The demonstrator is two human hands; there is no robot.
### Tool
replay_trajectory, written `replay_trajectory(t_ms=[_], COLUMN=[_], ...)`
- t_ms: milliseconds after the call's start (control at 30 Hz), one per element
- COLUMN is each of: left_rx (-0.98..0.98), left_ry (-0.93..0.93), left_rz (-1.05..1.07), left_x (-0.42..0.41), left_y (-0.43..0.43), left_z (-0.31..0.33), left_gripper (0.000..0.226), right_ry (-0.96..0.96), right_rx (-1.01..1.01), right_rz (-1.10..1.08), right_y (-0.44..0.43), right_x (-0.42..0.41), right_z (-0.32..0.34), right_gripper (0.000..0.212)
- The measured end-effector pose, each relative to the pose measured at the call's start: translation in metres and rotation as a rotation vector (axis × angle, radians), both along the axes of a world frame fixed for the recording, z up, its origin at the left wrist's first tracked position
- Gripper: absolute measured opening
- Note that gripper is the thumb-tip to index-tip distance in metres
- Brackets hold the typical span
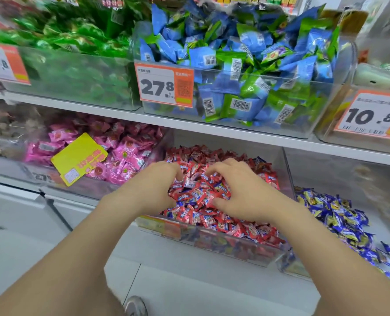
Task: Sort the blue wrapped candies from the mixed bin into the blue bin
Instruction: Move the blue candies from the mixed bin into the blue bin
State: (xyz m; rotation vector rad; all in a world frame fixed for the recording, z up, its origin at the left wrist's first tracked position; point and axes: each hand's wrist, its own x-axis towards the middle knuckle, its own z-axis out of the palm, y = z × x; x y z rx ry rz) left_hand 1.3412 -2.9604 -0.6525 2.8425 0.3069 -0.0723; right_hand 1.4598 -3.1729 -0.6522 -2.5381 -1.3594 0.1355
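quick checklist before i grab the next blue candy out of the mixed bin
1. Hands at the mixed bin: ok. The left hand and the right hand both sit on the red pile.
2. Blue target spotted: ok, probably. A blue wrapper shows at the pile's back right.
3. Hands free of candy: cannot tell. The curled fingertips are buried among the wrappers.
4. Blue bin close by: ok. It sits directly right of the mixed bin, with its top open.
5. Room in the blue bin: ok. Its back part looks bare.
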Motion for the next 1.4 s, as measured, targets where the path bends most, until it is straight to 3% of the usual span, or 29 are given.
replay_trajectory(t_ms=[67,167,300,433,633,767,900,1000,1067,1200,1300,1400], left_rx=[0.052,0.042,0.022,-0.016,-0.153,-0.077,-0.034,-0.072,-0.102,-0.081,-0.060,-0.080], left_ry=[0.094,0.168,0.190,0.159,-0.016,-0.104,-0.086,0.032,0.068,0.062,0.035,0.025], left_rz=[0.025,0.041,-0.054,-0.166,-0.140,-0.094,-0.075,-0.106,-0.098,-0.080,-0.107,-0.099], left_x=[-0.003,-0.001,0.010,0.022,0.030,0.032,0.033,0.030,0.028,0.030,0.030,0.030], left_y=[0.000,0.003,0.005,0.005,0.012,0.013,0.011,0.013,0.014,0.014,0.013,0.016], left_z=[-0.006,-0.008,-0.009,-0.009,-0.014,-0.015,-0.017,-0.017,-0.017,-0.020,-0.021,-0.018], left_gripper=[0.054,0.055,0.065,0.080,0.039,0.011,0.013,0.044,0.060,0.054,0.041,0.041], right_ry=[0.030,0.001,-0.099,-0.031,-0.023,0.104,0.092,-0.026,-0.132,-0.286,-0.196,-0.067], right_rx=[0.025,-0.094,0.046,-0.164,0.023,0.229,0.118,-0.055,-0.119,-0.134,-0.184,-0.072], right_rz=[0.094,0.150,-0.009,-0.040,-0.100,-0.049,0.018,0.086,0.061,-0.068,-0.138,-0.141], right_y=[0.012,0.027,0.020,0.005,0.002,0.004,0.023,0.038,0.043,0.038,0.025,0.025], right_x=[-0.005,-0.004,0.014,0.014,0.017,0.006,-0.004,-0.011,-0.010,0.004,0.007,-0.001], right_z=[-0.004,-0.013,0.002,0.000,0.007,0.014,0.000,-0.015,-0.015,-0.004,0.006,0.011], right_gripper=[0.064,0.061,0.024,0.039,0.031,0.036,0.028,0.041,0.031,0.017,0.022,0.022])
